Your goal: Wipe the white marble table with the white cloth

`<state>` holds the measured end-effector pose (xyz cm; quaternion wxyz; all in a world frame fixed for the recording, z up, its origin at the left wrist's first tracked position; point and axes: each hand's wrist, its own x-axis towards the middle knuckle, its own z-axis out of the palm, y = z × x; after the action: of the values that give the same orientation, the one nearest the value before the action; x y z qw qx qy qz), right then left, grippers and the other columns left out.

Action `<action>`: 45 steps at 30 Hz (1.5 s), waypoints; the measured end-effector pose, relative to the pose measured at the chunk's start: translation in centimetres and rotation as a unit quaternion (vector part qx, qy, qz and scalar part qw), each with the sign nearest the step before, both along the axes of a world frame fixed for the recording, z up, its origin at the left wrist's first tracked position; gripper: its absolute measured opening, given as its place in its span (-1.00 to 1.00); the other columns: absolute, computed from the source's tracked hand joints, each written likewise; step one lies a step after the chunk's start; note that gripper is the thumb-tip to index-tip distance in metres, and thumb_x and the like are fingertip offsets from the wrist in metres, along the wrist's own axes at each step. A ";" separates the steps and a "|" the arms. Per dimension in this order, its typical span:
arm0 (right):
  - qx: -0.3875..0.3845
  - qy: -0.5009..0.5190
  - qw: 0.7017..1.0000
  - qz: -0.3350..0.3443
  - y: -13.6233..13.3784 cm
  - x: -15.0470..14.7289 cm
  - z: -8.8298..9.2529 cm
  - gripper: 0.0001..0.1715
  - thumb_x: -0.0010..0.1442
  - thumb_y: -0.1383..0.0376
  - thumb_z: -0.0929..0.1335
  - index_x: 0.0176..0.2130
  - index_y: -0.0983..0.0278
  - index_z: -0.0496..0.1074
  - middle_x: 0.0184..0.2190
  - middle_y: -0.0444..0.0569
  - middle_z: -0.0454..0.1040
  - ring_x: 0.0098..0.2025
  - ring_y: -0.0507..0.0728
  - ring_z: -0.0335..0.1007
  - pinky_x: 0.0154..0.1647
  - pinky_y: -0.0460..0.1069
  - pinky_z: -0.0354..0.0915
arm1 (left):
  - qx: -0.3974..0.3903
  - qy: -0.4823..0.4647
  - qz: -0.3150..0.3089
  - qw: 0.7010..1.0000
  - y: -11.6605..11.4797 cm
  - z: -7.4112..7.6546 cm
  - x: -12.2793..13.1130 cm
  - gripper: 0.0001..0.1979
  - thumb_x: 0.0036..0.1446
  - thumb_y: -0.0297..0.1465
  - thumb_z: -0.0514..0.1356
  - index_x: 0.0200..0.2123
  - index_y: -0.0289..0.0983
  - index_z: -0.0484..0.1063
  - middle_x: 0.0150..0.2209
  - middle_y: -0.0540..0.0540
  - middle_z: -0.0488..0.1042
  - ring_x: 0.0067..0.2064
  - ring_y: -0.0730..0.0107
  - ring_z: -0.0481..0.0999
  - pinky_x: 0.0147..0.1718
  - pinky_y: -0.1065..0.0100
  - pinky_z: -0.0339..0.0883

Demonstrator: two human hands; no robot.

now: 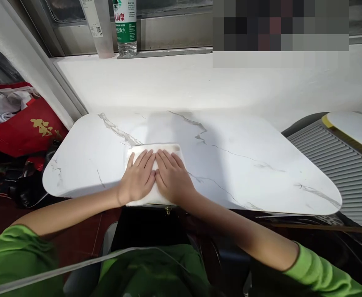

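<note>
A folded white cloth [151, 199] lies on the white marble-patterned table [249, 165], close to its front edge. Flat on the cloth's left part rests my left hand [138, 177], its fingers stretched forward. Beside it my right hand [173, 175] lies palm down on the right part, fingers also extended. The two hands touch or nearly touch at the thumbs and index fingers. Both palms are hidden against the cloth.
Behind the table, a green-labelled water bottle [126, 31] and a translucent plastic cup [102, 33] stand on the ledge. A red bag [29, 128] is at the left. Ribbed grey surface [338, 165] lies at the right. A pale cord crosses my lap.
</note>
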<state>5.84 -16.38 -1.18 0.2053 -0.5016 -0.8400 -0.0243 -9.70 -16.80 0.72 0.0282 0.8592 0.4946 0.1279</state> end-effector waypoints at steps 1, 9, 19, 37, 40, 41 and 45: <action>0.005 0.000 1.000 0.007 -0.9 -0.3 0.1 -0.37 0.31 0.35 0.11 0.25 0.59 0.28 0.29 0.25 0.30 0.36 0.29 0.14 0.39 0.20 0.01 | -0.002 -0.001 0.002 1.000 -1.0 0.1 -0.3 -0.47 0.38 -0.37 -0.18 0.34 -0.43 0.12 0.38 -0.28 0.16 0.43 0.10 0.04 0.39 -0.08 -0.18; 0.025 0.005 0.999 0.038 2.4 -2.2 -0.3 -0.39 0.30 0.36 0.12 0.23 0.58 0.31 0.25 0.28 0.35 0.30 0.33 0.20 0.35 0.21 0.02 | -0.047 0.028 0.026 0.998 1.7 0.7 -2.1 -0.42 0.33 -0.40 -0.15 0.36 -0.50 0.09 0.40 -0.30 0.11 0.44 0.08 0.01 0.39 -0.07 -0.23; -0.017 0.024 1.000 -0.008 17.9 -5.5 0.3 -0.46 0.29 0.39 0.11 0.14 0.54 0.35 0.22 0.34 0.35 0.26 0.33 0.22 0.30 0.19 0.00 | -0.042 0.029 0.041 0.998 18.2 0.4 -4.4 -0.44 0.29 -0.40 -0.11 0.35 -0.31 0.11 0.39 -0.20 0.14 0.42 0.19 0.07 0.37 -0.01 -0.10; -0.004 0.032 0.999 -0.020 14.7 -6.2 0.0 -0.41 0.30 0.36 0.11 0.20 0.61 0.30 0.27 0.35 0.30 0.31 0.34 0.17 0.35 0.22 -0.03 | -0.041 0.046 0.040 0.997 15.6 0.3 -5.2 -0.44 0.31 -0.40 -0.14 0.36 -0.32 0.10 0.41 -0.21 0.11 0.43 0.20 0.04 0.38 0.00 -0.16; 0.000 0.038 0.999 -0.014 9.9 -6.6 -0.1 -0.40 0.31 0.35 0.11 0.22 0.58 0.30 0.27 0.33 0.31 0.32 0.34 0.18 0.35 0.25 -0.01 | -0.042 0.046 0.035 0.997 10.7 0.3 -5.9 -0.44 0.32 -0.39 -0.14 0.36 -0.34 0.09 0.41 -0.22 0.11 0.43 0.19 0.03 0.39 -0.01 -0.18; 0.004 0.040 0.999 -0.009 8.2 -6.7 -0.1 -0.40 0.31 0.34 0.11 0.22 0.56 0.30 0.26 0.32 0.32 0.32 0.35 0.18 0.35 0.26 0.01 | -0.039 0.042 0.035 0.998 8.9 0.2 -6.1 -0.44 0.33 -0.38 -0.14 0.36 -0.34 0.09 0.40 -0.22 0.11 0.43 0.18 0.04 0.39 -0.01 -0.18; 0.012 0.034 0.999 0.025 2.1 -6.8 0.0 -0.38 0.31 0.31 0.13 0.25 0.53 0.29 0.27 0.30 0.31 0.33 0.37 0.17 0.35 0.30 0.03 | -0.027 0.022 0.038 0.999 2.0 0.3 -6.9 -0.44 0.35 -0.34 -0.16 0.37 -0.33 0.10 0.39 -0.22 0.15 0.43 0.17 0.05 0.40 -0.02 -0.17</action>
<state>-0.98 -14.28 -1.18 0.2401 -0.4782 -0.8447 -0.0122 -16.57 -14.82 0.98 0.0357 0.8415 0.5303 0.0969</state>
